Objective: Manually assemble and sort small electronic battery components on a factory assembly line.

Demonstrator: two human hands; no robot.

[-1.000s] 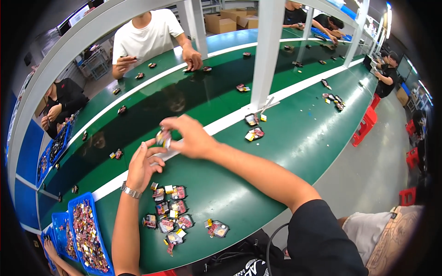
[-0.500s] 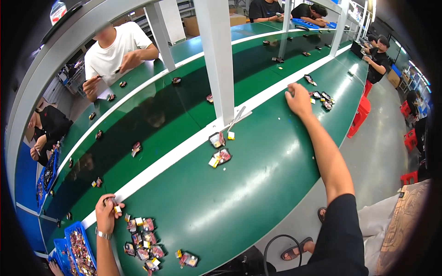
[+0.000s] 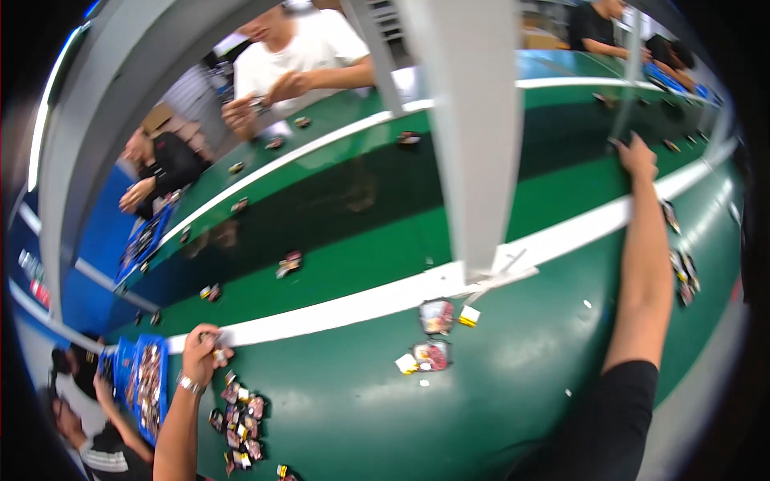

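Electronic modules, near cluster: grouped on the green bench beside the left forearm, several with yellow-and-white tabs; gathering here appears well advanced.
Left hand: fingers closed around one held module, at the near end of the white rail; this module is not yet set down.
Blue tray: left of the left hand, filled with small parts.
Post-side pair: two modules on the bench near the foot of the grey post; neither is being handled, so both likely remain outstanding.
Right-side group: modules close together beyond the right forearm, untouched.
Right hand: extended over the conveyor belt, well apart from the left; a dark item shows at the fingertips, but blur prevents telling whether it is gripped.
Belt modules: spaced singly along the belt; work judged ongoing, not complete.
Far side: white-shirted co-worker, both hands raised together.
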